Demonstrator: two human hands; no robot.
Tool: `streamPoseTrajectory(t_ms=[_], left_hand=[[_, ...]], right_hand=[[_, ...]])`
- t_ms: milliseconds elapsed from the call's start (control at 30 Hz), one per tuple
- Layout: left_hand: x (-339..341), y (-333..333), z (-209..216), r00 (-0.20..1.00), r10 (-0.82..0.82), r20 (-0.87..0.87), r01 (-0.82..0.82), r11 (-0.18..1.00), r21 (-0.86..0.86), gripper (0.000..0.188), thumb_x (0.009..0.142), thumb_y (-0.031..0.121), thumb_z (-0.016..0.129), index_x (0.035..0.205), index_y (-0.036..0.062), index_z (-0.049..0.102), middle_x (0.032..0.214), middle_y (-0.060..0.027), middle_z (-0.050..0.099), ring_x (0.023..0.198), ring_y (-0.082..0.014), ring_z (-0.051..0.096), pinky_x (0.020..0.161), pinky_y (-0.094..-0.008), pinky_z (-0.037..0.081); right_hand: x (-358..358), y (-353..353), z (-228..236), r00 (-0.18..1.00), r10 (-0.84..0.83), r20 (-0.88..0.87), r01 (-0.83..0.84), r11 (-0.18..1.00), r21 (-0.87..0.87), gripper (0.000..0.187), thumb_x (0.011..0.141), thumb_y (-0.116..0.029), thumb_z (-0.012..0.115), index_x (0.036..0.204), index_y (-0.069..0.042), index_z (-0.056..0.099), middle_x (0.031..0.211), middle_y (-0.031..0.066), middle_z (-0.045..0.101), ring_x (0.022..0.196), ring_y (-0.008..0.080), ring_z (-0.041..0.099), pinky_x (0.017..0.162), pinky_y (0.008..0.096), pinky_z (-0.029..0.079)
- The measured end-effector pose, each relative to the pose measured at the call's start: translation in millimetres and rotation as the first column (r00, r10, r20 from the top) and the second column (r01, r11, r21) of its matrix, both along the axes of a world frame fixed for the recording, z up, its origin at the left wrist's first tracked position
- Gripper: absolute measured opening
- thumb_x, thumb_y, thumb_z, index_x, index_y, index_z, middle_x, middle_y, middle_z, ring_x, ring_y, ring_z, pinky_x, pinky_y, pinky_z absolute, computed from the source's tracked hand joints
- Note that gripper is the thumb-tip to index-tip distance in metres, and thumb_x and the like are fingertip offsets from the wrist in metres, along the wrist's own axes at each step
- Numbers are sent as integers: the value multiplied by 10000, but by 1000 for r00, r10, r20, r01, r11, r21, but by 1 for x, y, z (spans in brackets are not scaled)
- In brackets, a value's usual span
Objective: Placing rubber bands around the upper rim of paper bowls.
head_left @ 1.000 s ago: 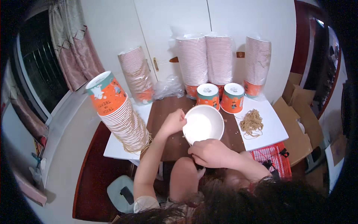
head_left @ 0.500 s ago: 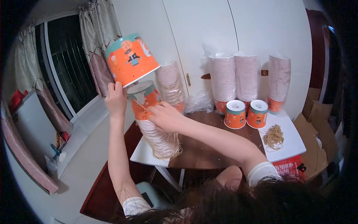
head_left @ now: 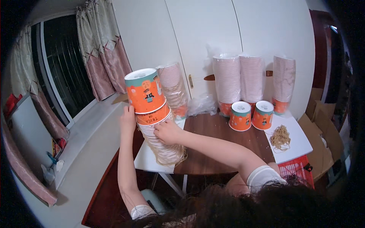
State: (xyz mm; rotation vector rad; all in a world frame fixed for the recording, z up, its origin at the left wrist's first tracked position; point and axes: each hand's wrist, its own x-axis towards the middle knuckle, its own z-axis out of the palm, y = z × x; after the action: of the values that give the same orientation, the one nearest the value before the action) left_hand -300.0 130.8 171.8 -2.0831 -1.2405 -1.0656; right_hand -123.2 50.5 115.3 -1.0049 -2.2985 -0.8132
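A tall stack of upside-down paper buckets (head_left: pixel 167 146) leans a little on the table's left end, its many white rims showing. An orange paper bucket (head_left: pixel 146 93) with a teal band sits bottom-up over the stack's top. My left hand (head_left: pixel 128 118) is closed at the left side of that bucket's lower rim. Just below, my right hand (head_left: pixel 168 132) presses against the stack's right side with curled fingers; what they pinch is hidden. Thin tan bands (head_left: pixel 180 155) hang in loose loops around the stack.
Two upside-down buckets (head_left: pixel 240 116) stand mid-table, before tall plastic-wrapped bucket stacks (head_left: pixel 227 78). Another wrapped stack (head_left: pixel 171 85) is behind mine. A tan band pile (head_left: pixel 280 137) lies on the table's white right end. Crumpled clear plastic (head_left: pixel 205 104) lies at the back; cardboard (head_left: pixel 319 133) is at right.
The orange bucket came down and right from its tilted, raised position onto the top of the stack. My left hand moved down with it, and my right hand slid lower along the stack.
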Motion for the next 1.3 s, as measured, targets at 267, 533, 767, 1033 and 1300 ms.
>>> streamPoseTrajectory(t_ms=[267,533,767,1033,1300], left_hand=[[19,-39,27,994,-66,89,57,993,101,241,753,150,520,950,15,483,949,-168,484,875,-343,505,729,-420,419],[67,-40,78,999,8,51,-29,909,416,395,741,355,551,995,53,532,985,-143,518,964,-284,491,817,-443,367],[88,-24,70,986,161,-31,-161,987,6,354,740,414,524,902,106,586,901,-78,571,903,-257,526,782,-476,372],[97,-39,57,956,277,-98,-252,945,208,394,753,408,521,994,98,549,986,-96,544,973,-269,485,875,-488,301],[268,-64,-14,839,-426,-339,451,892,-6,271,644,179,611,832,1,530,895,-184,534,880,-344,499,768,-434,394]], right_hand=[[16,-24,-34,997,30,-69,-35,996,-82,237,654,-167,531,855,-51,579,937,91,527,881,221,524,775,371,392],[39,-100,-65,970,239,-45,-236,884,-403,202,674,-166,555,842,-56,560,1068,96,493,943,233,485,748,354,406],[119,-137,-96,969,220,-112,-247,864,-439,183,722,-188,550,875,-86,546,1079,74,491,968,216,477,752,335,401],[167,-158,-124,956,162,-246,-266,832,-486,189,728,-228,545,846,-81,557,1011,68,521,935,223,495,731,359,412],[170,-174,-132,965,212,-156,-263,826,-499,159,689,-223,537,774,-90,547,839,57,550,829,212,533,668,353,409]])
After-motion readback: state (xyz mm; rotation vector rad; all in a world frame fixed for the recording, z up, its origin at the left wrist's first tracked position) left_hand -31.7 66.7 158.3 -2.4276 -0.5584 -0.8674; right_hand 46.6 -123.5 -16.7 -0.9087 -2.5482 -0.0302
